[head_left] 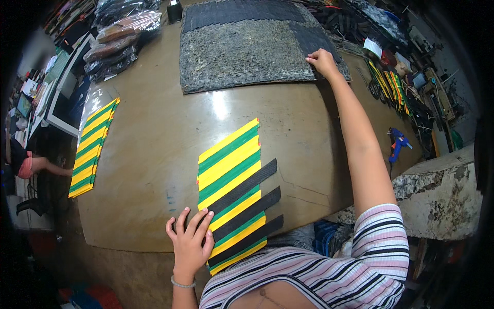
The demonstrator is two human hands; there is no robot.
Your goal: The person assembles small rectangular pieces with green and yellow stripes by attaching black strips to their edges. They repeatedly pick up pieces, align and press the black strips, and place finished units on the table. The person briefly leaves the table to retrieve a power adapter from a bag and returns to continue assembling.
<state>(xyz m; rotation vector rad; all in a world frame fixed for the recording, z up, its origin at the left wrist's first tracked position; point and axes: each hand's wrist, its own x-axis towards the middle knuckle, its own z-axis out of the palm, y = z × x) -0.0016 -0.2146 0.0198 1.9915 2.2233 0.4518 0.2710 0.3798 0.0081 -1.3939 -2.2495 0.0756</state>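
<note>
The left hand (189, 241) lies flat on the brown table (149, 154), fingers spread, pressing the near left edge of a woven mat of yellow and green strips (229, 177). Three black strips (247, 206) cross that mat and stick out past its right side. The right hand (322, 61) is stretched far across the table, fingers curled down onto a dark strip (314, 41) lying on a grey fibrous sheet (242, 56); whether it pinches the strip or only touches it, I cannot tell. A row of more black strips (242, 10) covers the far edge of that sheet. Off to the left, a second yellow and green mat (92, 147) rests at the table's edge. Clear plastic bags (121, 33) are heaped at the far left corner, their contents dark and hard to make out. A blue glue gun (397, 141) sits on the right.
</note>
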